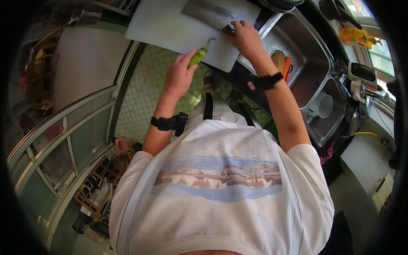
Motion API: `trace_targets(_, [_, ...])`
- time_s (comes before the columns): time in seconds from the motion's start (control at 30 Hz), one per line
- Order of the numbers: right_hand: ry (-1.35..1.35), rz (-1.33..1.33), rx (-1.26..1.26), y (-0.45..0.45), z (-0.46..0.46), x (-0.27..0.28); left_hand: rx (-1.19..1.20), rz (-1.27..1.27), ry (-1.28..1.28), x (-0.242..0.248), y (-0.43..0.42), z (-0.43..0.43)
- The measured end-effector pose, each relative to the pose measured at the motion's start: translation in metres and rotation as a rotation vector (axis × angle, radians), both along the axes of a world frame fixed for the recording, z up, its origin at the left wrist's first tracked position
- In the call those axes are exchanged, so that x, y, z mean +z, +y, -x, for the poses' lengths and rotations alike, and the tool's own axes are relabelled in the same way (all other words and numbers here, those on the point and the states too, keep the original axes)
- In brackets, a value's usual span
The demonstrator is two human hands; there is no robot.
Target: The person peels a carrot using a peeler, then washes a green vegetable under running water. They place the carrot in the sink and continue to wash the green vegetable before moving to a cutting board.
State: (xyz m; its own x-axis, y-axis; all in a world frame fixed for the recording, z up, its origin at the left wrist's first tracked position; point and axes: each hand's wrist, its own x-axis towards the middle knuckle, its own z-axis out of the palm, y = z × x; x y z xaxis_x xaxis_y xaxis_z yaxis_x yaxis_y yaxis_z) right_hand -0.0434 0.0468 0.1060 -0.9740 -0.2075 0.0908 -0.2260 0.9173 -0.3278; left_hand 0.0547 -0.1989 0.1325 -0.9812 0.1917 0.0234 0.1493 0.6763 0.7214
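Observation:
In my left hand (179,75) is a green chili pepper (197,57), its curved stem pointing up over the near edge of a white cutting board (159,24). A cleaver (208,13) with a wide metal blade lies flat on the board. My right hand (247,36) is at the cleaver's dark handle (228,30), fingers bent over its end; how firmly they grip it cannot be told. The blade points away to the upper left.
Right of the board is a double steel sink (306,51), holding a carrot (287,68) and a brown oblong vegetable (278,60). A white container (322,105) sits in the smaller basin. Beyond are a faucet (374,92) and a yellow bottle (353,36).

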Motion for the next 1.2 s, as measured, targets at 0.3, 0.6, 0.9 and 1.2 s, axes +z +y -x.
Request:
trace_targets(0.3, [0.023, 0.333, -0.354, 0.124, -0.122, 0.023, -0.124, -1.012, -0.631, 0.019, 0.071, 0.076])
trace_targets(0.6, [0.205, -0.095, -0.82, 0.378, -0.211, 0.065, -0.307, -1.272, -1.261, -0.008, 0.267, 0.088])
trace_targets(0.9, [-0.024, -0.61, -0.491, 0.467, -0.158, 0.035, -0.182, -1.271, -1.486, -0.037, 0.42, 0.066])
trace_targets(1.2, [0.031, -0.501, -0.476, 0.473, -0.151, 0.013, -0.162, -1.319, -1.448, -0.048, 0.458, 0.058])
